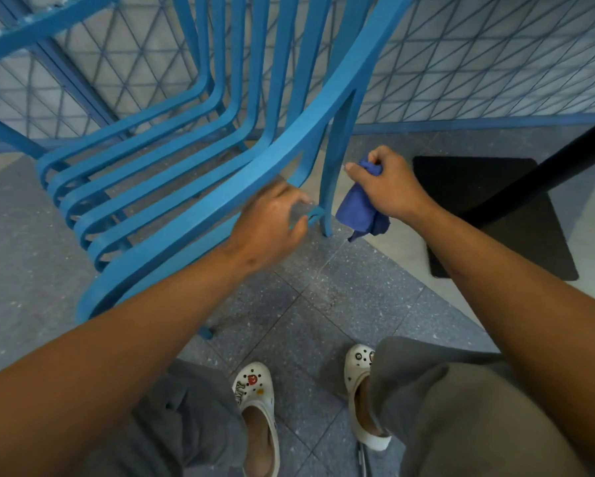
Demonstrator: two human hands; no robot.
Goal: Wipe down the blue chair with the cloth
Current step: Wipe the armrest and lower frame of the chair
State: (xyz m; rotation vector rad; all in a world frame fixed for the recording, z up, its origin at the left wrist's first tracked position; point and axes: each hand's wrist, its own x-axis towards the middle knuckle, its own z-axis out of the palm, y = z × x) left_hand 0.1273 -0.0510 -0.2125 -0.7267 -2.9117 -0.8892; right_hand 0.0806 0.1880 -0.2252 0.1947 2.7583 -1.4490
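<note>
Two hands out: right hand [389,187] grip fisted tight around cloth [358,211]; left hand [272,222] grip seemingly curled on blue chair [172,187] rail, arms extended.

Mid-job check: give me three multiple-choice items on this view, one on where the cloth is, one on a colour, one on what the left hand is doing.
1. Where is the cloth?
A. Draped over the seat slats
B. Bunched in the right hand, beside the chair's rear leg
C. On the floor by the clogs

2. What colour is the cloth?
A. Dark blue
B. White
C. Yellow

3. What is the left hand doing?
A. Hanging idle, away from the chair
B. Holding a spray bottle
C. Curling its fingers round the blue chair frame low on its side

Answers: 1 B, the cloth hangs from the right fist next to the leg. 2 A, it is darker than the chair's lighter blue. 3 C, the fingers wrap a blue bar near the rear leg.
</note>
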